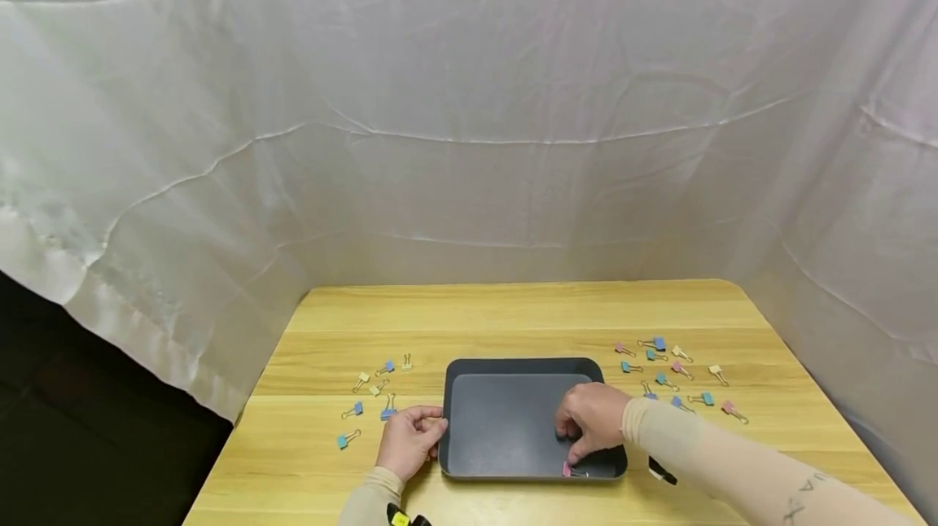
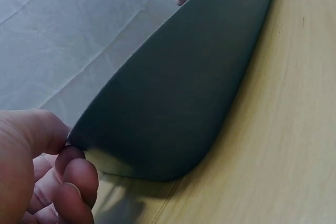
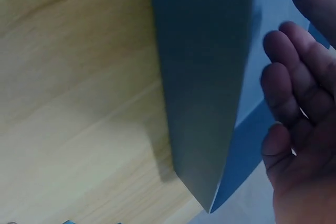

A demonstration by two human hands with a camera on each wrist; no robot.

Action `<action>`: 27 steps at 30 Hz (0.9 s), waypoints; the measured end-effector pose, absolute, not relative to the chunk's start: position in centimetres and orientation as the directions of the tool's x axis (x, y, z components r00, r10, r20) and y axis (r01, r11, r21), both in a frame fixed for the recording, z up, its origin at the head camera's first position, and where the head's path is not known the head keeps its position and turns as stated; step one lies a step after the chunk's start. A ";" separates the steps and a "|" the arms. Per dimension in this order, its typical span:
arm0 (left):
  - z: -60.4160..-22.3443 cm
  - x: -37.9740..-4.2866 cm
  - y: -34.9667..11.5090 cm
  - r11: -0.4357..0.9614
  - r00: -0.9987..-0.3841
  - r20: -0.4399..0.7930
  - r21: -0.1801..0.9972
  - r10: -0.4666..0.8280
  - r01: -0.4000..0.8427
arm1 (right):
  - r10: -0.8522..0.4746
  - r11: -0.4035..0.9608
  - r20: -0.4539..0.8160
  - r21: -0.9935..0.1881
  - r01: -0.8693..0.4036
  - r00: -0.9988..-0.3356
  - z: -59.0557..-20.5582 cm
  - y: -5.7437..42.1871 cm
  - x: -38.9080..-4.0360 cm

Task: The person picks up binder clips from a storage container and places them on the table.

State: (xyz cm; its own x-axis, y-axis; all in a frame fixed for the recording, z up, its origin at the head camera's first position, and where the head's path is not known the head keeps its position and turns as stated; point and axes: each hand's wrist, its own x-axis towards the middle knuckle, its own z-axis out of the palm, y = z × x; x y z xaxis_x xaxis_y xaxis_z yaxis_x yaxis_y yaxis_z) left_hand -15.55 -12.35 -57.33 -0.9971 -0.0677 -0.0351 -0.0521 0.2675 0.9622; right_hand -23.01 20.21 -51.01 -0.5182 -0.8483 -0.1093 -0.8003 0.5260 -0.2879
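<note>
A dark grey rectangular tray (image 1: 513, 428) lies on the wooden table. My left hand (image 1: 410, 440) pinches its left rim between thumb and fingers, and the left wrist view shows this hold on the tray's edge (image 2: 173, 87) up close. Over the right part of the tray is my right hand (image 1: 593, 420), its fingers loosely bent and pointing down. A pink binder clip (image 1: 567, 469) lies in the near right corner, just below the right thumb; whether they touch I cannot tell. In the right wrist view, the right hand (image 3: 304, 93) shows nothing between its visible fingers.
Several blue, teal and pale yellow binder clips (image 1: 357, 409) are scattered left of the tray. More clips, some pink (image 1: 733, 410), spread over the table to the right. A pale curtain (image 1: 469, 184) hangs behind the wooden table (image 1: 513, 318) and at its sides.
</note>
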 end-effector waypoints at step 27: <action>-57.2 -15.7 -12.3 0.257 -0.998 -0.028 0.965 -0.052 -0.041 | -0.877 0.480 -0.102 -0.185 -0.857 -0.469 -52.8 18.0 -23.2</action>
State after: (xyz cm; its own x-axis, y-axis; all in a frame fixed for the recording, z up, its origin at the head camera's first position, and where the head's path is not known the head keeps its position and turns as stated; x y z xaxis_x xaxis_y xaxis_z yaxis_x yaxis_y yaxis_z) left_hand -15.67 -12.30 -57.21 -0.9982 -0.0520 -0.0283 -0.0408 0.2575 0.9654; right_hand -23.25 17.96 -52.84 -0.4692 -0.8772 -0.1016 -0.8574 0.4801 -0.1853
